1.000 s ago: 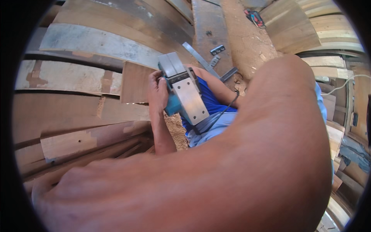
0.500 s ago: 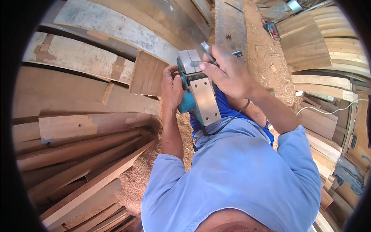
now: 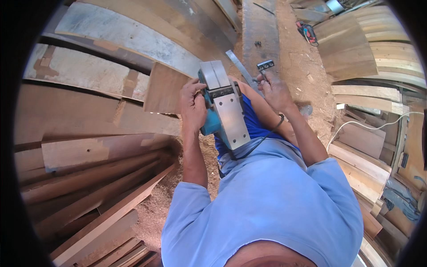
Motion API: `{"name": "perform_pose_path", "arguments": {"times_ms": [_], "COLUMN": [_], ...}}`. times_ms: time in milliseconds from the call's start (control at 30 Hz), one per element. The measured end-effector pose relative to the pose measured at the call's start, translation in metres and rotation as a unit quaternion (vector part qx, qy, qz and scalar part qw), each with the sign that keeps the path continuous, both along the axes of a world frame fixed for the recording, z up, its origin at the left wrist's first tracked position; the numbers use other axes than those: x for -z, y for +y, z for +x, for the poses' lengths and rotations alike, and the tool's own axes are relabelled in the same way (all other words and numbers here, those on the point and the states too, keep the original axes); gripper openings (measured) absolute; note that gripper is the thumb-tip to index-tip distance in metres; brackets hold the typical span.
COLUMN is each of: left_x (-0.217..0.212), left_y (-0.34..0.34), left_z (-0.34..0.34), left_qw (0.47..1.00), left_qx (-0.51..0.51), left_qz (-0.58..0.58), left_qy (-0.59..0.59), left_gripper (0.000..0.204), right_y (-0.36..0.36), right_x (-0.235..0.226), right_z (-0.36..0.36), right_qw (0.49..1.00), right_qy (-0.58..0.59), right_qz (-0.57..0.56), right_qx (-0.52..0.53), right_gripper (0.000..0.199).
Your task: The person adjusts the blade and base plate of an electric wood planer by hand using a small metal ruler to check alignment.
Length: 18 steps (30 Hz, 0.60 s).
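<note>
An upturned teal electric hand planer (image 3: 231, 118) rests on my lap, its metal sole facing up and its cutter drum (image 3: 221, 92) showing in the gap between the sole plates. My left hand (image 3: 193, 107) is closed round the planer's left side, near the front plate. Away to the planer's right, my right hand (image 3: 275, 92) holds a long flat metal strip (image 3: 239, 64), which looks like a planer blade. A short black bar with several round bolts (image 3: 265, 65) also sticks up from that hand; its lower part is hidden by the fingers. A dark cord runs from the planer's rear.
A long worn plank (image 3: 261, 26) lies ahead, with small dark parts (image 3: 258, 43) on it. A red and black tool (image 3: 308, 33) sits on the shavings-covered floor. Boards (image 3: 106, 149) are stacked on the left, more timber (image 3: 362, 178) on the right, crossed by a white cable (image 3: 376, 129).
My right hand has moved from over the planer's front to its right, carrying the metal strip and the bolted bar. My left hand keeps hold of the planer.
</note>
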<state>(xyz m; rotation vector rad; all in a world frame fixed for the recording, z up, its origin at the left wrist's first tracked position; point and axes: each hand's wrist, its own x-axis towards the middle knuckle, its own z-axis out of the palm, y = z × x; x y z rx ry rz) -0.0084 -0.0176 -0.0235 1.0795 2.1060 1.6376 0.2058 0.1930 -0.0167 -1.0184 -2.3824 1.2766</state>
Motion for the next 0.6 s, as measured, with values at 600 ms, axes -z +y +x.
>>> {"name": "perform_pose_path", "arguments": {"times_ms": [600], "left_x": [-0.016], "left_y": [0.002], "left_z": [0.005], "left_qw": [1.0], "left_qx": [0.004], "left_qz": [-0.009], "left_qy": [0.027], "left_gripper": [0.027], "right_y": [-0.054], "right_x": [-0.066], "right_z": [-0.032], "right_qw": [0.986], "right_qy": [0.112], "right_qz": [-0.087], "right_qx": [-0.092], "right_gripper": [0.031]}}
